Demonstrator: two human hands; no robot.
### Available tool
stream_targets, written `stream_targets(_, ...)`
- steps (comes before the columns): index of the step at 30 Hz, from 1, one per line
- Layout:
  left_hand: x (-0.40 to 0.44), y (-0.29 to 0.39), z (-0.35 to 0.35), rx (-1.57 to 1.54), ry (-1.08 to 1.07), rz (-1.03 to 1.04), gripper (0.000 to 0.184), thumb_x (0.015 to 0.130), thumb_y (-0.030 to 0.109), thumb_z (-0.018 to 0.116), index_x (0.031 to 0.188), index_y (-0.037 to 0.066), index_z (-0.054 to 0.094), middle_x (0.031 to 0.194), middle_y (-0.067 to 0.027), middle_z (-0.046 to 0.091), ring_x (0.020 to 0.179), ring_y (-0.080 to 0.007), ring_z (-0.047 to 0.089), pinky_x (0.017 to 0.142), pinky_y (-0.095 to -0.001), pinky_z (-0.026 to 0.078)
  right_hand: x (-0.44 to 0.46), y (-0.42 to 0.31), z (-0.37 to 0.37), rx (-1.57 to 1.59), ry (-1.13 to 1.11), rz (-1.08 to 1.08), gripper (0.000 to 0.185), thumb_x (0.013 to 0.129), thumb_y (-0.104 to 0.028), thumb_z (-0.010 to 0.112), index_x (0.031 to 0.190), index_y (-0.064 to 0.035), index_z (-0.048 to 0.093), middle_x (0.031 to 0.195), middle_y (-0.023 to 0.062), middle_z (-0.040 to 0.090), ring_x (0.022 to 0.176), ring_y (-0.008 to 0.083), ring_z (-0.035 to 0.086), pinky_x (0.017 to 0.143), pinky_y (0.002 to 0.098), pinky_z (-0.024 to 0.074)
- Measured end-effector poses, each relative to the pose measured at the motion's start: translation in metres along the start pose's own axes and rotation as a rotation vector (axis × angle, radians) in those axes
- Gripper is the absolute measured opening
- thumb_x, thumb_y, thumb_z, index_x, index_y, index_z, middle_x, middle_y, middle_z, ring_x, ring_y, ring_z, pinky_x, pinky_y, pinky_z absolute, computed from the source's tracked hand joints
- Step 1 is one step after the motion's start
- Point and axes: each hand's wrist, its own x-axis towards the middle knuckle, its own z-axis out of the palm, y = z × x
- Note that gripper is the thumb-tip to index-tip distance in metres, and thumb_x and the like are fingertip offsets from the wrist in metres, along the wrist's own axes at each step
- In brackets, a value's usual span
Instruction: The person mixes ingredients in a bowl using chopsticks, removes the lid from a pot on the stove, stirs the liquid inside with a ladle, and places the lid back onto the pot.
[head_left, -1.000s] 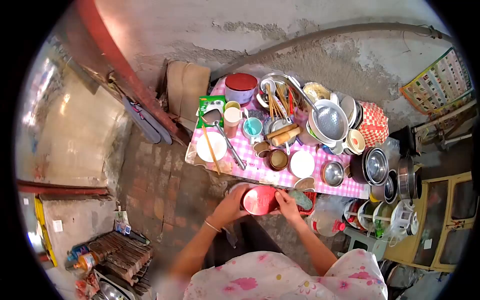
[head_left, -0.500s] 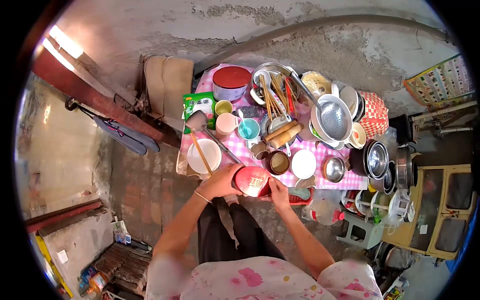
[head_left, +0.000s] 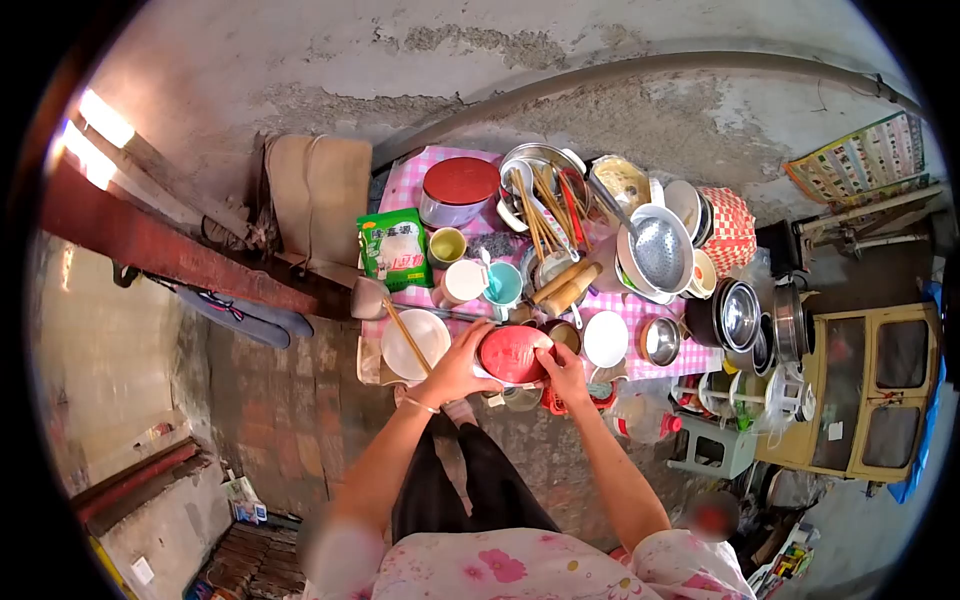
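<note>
Red-lidded container (head_left: 515, 355): held up at the table's (head_left: 695, 365) near edge, lid uppermost. Left hand (head_left: 458, 368) and right hand (head_left: 566, 374) have fingers clamped on opposite sides; the underside is hidden, so support there cannot be confirmed. Judged light, stiff, smooth enough to slip; best gripped around both sides. White bowl (head_left: 428, 342) stands nearby, leftward.

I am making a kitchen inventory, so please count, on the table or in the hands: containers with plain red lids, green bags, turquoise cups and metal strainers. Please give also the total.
Containers with plain red lids: 2 (held container, tub)
Green bag: 1
Turquoise cup: 1
Metal strainer: 1
Total: 5
</note>
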Motion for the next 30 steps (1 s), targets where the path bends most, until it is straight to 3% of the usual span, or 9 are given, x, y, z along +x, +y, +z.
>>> stream_targets(2,-0.006,-0.004,0.008,-0.228,0.072,-0.048,0.077,0.068,0.026,0.073,0.129,-0.001,0.034,0.133,-0.0169,0.036,0.121,-0.0266,0.039,0.101,-0.0321,0.030,-0.002,-0.007,0.002,-0.030,-0.004,0.006,0.032,0.082,-0.022,0.062,0.105,-0.0001,0.056,0.081,0.0035,0.059,0.059,0.0098,0.057,0.045,0.0234,0.0510)
stream_targets(3,-0.008,-0.002,0.011,-0.228,0.064,-0.045,0.077,0.068,0.026,0.073,0.129,-0.001,0.034,0.133,-0.0169,0.036,0.121,-0.0266,0.039,0.101,-0.0321,0.030,-0.004,-0.009,0.002,-0.027,0.004,0.006,0.032,0.082,-0.022,0.062,0.105,-0.0001,0.056,0.081,0.0035,0.059,0.059,0.0098,0.057,0.045,0.0234,0.0510)
stream_targets(5,-0.006,0.000,0.014,-0.456,0.156,-0.249,0.060,0.078,0.022,0.065,0.126,-0.003,0.039,0.130,-0.0171,0.041,0.121,-0.0236,0.040,0.100,-0.0306,0.030,-0.006,-0.014,0.004,-0.027,0.012,0.068,0.031,0.082,-0.022,0.062,0.105,-0.0008,0.056,0.081,0.0035,0.059,0.057,0.0095,0.056,0.044,0.0232,0.0503)
stream_targets(6,-0.007,-0.001,0.017,-0.470,0.197,-0.244,0.048,0.083,0.017,0.058,0.124,-0.004,0.042,0.128,-0.0164,0.044,0.119,-0.0221,0.042,0.099,-0.0296,0.031,-0.007,-0.014,0.005,-0.024,0.018,0.065,0.031,0.082,-0.022,0.062,0.105,-0.0008,0.056,0.081,0.0035,0.059,0.057,0.0095,0.056,0.044,0.0232,0.0503)
stream_targets(14,-0.004,-0.002,0.023,-0.320,0.282,-0.168,0.041,0.082,0.011,0.056,0.120,-0.003,0.046,0.121,-0.0170,0.050,0.113,-0.0245,0.048,0.095,-0.0310,0.035,-0.006,-0.013,0.004,-0.003,0.004,0.147,0.028,0.083,-0.024,0.061,0.101,-0.0027,0.054,0.069,0.0028,0.056,0.047,0.0098,0.055,0.042,0.0223,0.0482)
stream_targets(23,-0.005,0.007,0.022,-0.425,0.294,-0.199,0.042,0.084,0.012,0.055,0.121,-0.003,0.044,0.121,-0.0168,0.050,0.113,-0.0246,0.048,0.094,-0.0306,0.037,-0.004,-0.018,0.001,-0.178,0.003,0.045,0.027,0.082,-0.027,0.062,0.092,-0.0023,0.057,0.072,0.0017,0.056,0.057,0.0081,0.053,0.043,0.0231,0.0453)
stream_targets(26,-0.007,-0.001,0.028,-0.328,0.278,-0.198,0.043,0.085,0.014,0.054,0.123,-0.002,0.043,0.123,-0.0168,0.049,0.114,-0.0241,0.046,0.094,-0.0312,0.036,0.005,-0.006,-0.007,-0.436,0.003,-0.208,0.032,0.081,-0.030,0.063,0.082,0.0015,0.057,0.065,0.0051,0.056,0.055,0.0136,0.049,0.053,0.0307,0.0411)
stream_targets(29,-0.008,0.005,0.028,-0.360,0.290,-0.240,0.044,0.085,0.014,0.054,0.123,-0.003,0.042,0.123,-0.0171,0.048,0.115,-0.0240,0.046,0.095,-0.0313,0.036,0.008,-0.022,-0.013,-0.655,-0.044,-0.201,0.039,0.080,-0.037,0.062,0.080,0.0015,0.060,0.061,0.0102,0.056,0.055,0.0171,0.051,0.054,0.0337,0.0419)
stream_targets(30,-0.008,0.005,0.028,-0.352,0.288,-0.238,0.044,0.085,0.013,0.054,0.124,-0.003,0.041,0.125,-0.0170,0.047,0.116,-0.0240,0.045,0.096,-0.0305,0.035,0.016,-0.027,-0.015,-0.725,-0.075,-0.182,0.041,0.079,-0.042,0.060,0.082,-0.0006,0.063,0.064,0.0200,0.058,0.063,0.0320,0.060,0.057,0.0374,0.0447)
